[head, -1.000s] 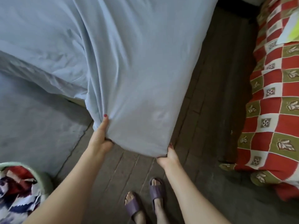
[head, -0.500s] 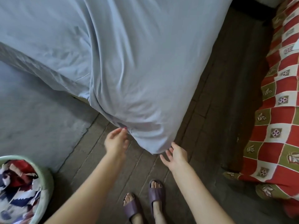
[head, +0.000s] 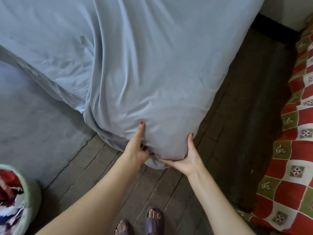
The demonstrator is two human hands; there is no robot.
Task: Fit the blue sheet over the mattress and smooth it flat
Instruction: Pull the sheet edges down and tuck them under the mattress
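Note:
The light blue sheet (head: 152,65) drapes over the mattress corner, which points toward me, with long folds running up the left side. My left hand (head: 137,148) grips bunched sheet fabric at the corner's lower left, thumb pressed up against the cloth. My right hand (head: 186,158) cups the corner's underside from the right, thumb up along the sheet and fingers tucked beneath. The mattress itself is hidden under the sheet.
Dark wooden floorboards (head: 237,116) run between the bed and a red, white and green patterned cloth (head: 296,150) at right. A grey rug (head: 33,133) lies at left. A pale green basket (head: 20,200) of coloured fabric sits bottom left. My sandalled feet (head: 144,223) stand below.
One second ago both hands held the hanging sheet edge; then they let go, open. Now both hands grip the sheet at the corner again, closer in and tucked under it.

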